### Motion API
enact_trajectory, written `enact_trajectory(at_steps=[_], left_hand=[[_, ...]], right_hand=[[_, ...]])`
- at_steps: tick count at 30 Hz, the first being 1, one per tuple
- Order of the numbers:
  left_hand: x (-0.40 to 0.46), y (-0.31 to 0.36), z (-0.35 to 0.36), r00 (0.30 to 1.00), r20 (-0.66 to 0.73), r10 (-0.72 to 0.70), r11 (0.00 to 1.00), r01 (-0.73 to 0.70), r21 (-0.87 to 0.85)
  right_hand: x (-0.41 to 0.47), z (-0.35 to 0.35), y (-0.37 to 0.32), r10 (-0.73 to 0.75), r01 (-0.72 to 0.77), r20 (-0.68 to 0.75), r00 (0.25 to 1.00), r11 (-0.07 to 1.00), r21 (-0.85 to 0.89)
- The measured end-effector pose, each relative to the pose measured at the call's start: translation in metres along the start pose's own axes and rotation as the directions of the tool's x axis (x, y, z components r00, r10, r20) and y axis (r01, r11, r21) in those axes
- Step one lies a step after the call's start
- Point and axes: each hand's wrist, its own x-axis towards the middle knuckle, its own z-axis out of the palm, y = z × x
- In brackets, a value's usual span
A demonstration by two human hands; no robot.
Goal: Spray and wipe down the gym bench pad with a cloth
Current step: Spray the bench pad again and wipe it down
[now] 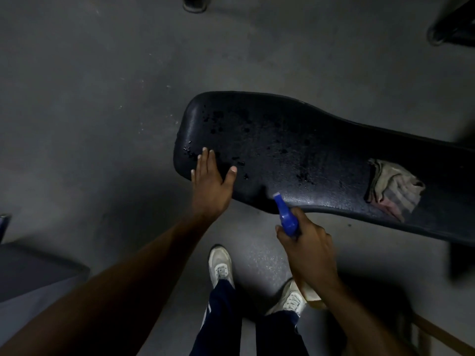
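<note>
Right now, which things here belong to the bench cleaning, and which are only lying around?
For the job: bench pad, wet with droplets; blue-nozzled spray bottle in the right hand; cloth lying on the pad.

Not part: grey box at left; dark equipment feet at top.

The black bench pad [295, 150] runs from the middle of the scene off to the right, wider at its rounded left end, its textured top speckled with wet droplets. A crumpled cloth [393, 188], pale grey with pinkish patches, lies on the pad toward the right. A spray bottle [286, 217] with a blue nozzle is at the pad's near edge, its nozzle aimed at the pad.
</note>
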Motion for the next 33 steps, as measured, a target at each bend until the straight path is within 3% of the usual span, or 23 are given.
enact_trajectory(at_steps=[10, 22, 27, 33], left_hand=[[-0.013, 0.029, 0.028, 0.994, 0.033, 0.102, 0.99, -0.105, 0.092], [-0.029, 0.099, 0.075, 0.943, 0.179, 0.281, 0.923, -0.317, 0.217], [-0.043, 0.132, 0.103, 0.912, 0.279, 0.3, 0.889, -0.373, 0.265], [-0.059, 0.175, 0.138, 0.864, 0.394, 0.313, 0.838, -0.446, 0.314]], right_hand=[[-0.013, -0.022, 0.042, 0.039, -0.037, -0.029, 0.999, 0.997, 0.063], [-0.022, -0.078, 0.1, 0.209, -0.117, -0.227, 0.951, 0.925, 0.362], [-0.023, -0.12, 0.133, 0.252, -0.027, -0.327, 0.911, 0.827, 0.562], [-0.015, -0.183, 0.163, 0.223, 0.119, -0.504, 0.834, 0.82, 0.56]])
